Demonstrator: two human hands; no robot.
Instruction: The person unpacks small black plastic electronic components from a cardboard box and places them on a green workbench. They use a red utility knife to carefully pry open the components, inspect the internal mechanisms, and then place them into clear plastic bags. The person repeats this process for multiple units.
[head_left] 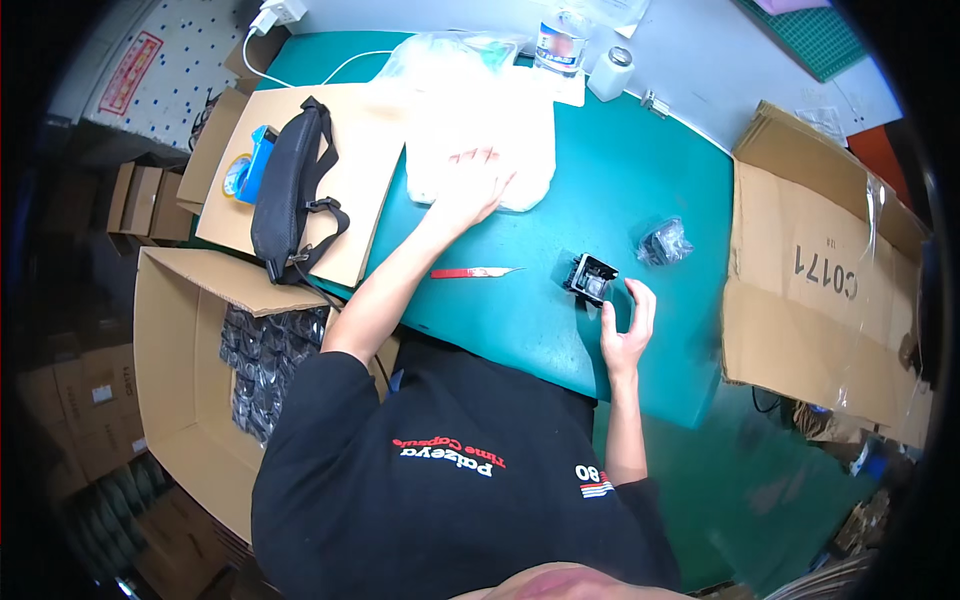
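Note:
My left hand (475,195) reaches onto a bright white bag (500,130) at the back of the green table. Its fingers are stretched out over the bag, partly lost in glare. My right hand (628,330) is just right of a black square plastic part (592,279) with an open hollow top. Thumb and fingers are apart, their tips close to the part but not around it. Behind and to the right lies a dark part in crinkled clear plastic (665,242). A craft knife with a red handle (470,272) rests between my hands.
Left, a black waist bag (295,190) and a blue tape dispenser (260,155) lie on cardboard. Below stands an open carton (190,400) holding several wrapped dark parts (265,370). A large carton (800,270) borders the table's right. A clear bottle (560,45) and white bottle (611,74) stand behind.

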